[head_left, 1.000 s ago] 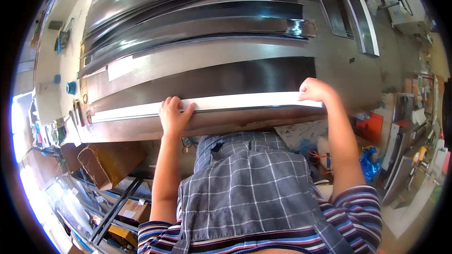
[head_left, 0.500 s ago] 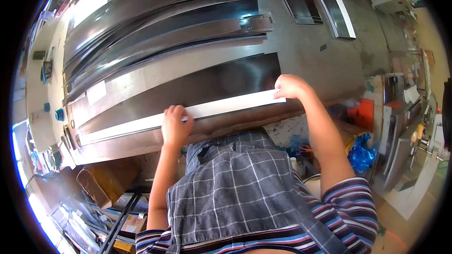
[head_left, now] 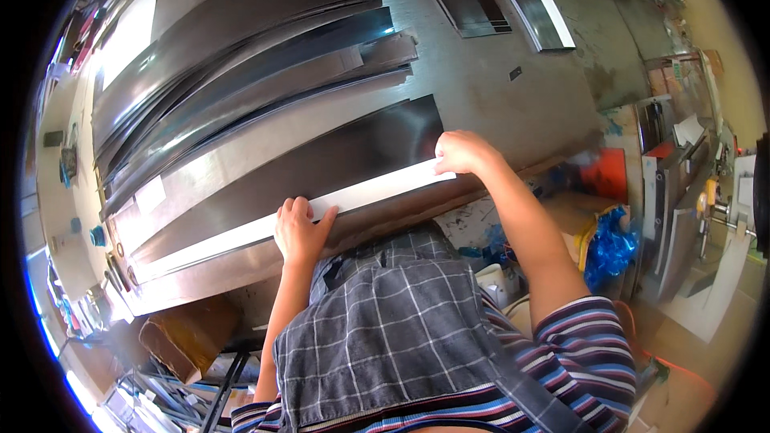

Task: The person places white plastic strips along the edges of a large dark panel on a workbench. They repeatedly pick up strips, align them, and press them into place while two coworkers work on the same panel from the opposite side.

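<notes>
A long white strip [head_left: 361, 194] lies along the near edge of a dark metal sheet [head_left: 369, 140] on the metal worktable. My right hand [head_left: 465, 152] is closed in a pinch on the strip's right end. Near the strip's middle, my left hand [head_left: 303, 231] rests on it with bent fingertips at its far side. The left thumb is spread away from those fingers, so this hand looks open. The strip runs on to the left as far as the table's left side.
Beyond the sheet lie stacked dark metal sheets [head_left: 241, 56]. More panels [head_left: 465, 0] and a white-edged metal length [head_left: 529, 0] are at the far right. Tools [head_left: 116, 269] lie at the table's left edge. A cardboard box [head_left: 188, 337] and blue plastic [head_left: 605, 248] sit below the table.
The view has shifted, so the table and sheets appear farther left. My left thumb has spread away from the fingers. My right hand keeps its pinch on the strip's end.
</notes>
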A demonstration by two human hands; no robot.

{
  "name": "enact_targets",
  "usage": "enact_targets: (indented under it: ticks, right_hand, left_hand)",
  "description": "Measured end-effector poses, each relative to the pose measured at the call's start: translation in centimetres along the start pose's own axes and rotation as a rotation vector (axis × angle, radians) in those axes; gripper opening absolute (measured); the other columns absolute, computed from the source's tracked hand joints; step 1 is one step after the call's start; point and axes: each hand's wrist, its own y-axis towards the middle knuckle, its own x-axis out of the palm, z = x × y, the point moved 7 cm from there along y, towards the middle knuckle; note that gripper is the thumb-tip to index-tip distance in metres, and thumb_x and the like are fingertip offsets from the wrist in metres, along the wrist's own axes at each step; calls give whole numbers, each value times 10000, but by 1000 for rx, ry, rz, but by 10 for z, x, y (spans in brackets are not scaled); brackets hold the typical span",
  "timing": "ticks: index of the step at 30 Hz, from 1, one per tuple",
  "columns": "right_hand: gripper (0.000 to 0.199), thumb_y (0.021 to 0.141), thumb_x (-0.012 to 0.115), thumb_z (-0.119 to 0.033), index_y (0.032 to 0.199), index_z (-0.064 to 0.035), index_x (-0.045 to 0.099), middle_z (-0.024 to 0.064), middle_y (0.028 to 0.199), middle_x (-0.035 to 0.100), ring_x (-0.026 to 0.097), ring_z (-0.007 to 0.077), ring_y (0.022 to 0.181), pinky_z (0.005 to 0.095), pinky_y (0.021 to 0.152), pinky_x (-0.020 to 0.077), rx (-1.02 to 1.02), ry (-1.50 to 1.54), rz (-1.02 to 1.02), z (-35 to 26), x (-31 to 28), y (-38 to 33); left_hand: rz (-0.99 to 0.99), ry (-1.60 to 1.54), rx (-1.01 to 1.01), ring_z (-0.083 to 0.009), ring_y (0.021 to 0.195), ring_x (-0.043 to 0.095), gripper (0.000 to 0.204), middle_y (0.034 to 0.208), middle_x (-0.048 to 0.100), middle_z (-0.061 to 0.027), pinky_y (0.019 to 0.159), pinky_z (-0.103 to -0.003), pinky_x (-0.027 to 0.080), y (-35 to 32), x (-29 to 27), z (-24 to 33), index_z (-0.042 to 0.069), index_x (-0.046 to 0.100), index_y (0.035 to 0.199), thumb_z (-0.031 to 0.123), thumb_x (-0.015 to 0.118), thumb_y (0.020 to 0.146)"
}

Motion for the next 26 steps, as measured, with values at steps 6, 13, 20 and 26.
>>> enact_targets:
  ticks: [6, 13, 20, 26]
  right_hand:
    - [487, 636, 782, -461, 733, 5, 683, 188, 749, 662, 654, 340, 737, 432, 672, 508, 135, -71, 287, 20, -11, -31]
    - [347, 827, 648, -368, 771, -27, 668, 194, 751, 648, 633, 380, 733, 466, 655, 491, 61, 267, 570, 35, 19, -47]
    - [298, 832, 664, -318, 892, -25, 669, 176, 867, 677, 648, 360, 828, 445, 728, 507, -24, 177, 574, 0, 13, -68]
    - [231, 844, 667, -219, 966, -23, 666, 156, 922, 688, 672, 292, 887, 359, 772, 519, -376, 421, 725, -74, -102, -77]
  left_hand:
    - [6, -5, -3, -319, 778, 544, 443, 742, 521, -104, 657, -431, 444, -2, -1, 2, 70, 466, 656, 374, 786, 688]
    - [34, -3, 30, -332, 782, 548, 438, 743, 524, -112, 655, -444, 449, -7, 4, -14, 70, 473, 655, 371, 790, 679]
    - [-100, -428, 53, -311, 840, 613, 280, 848, 635, -133, 736, -400, 488, 0, -16, -28, 37, 642, 786, 295, 747, 755]
    - [-64, -1082, 1013, -301, 914, 661, 310, 990, 689, -172, 852, -427, 513, 1, -253, 133, -38, 664, 1000, 238, 563, 904]
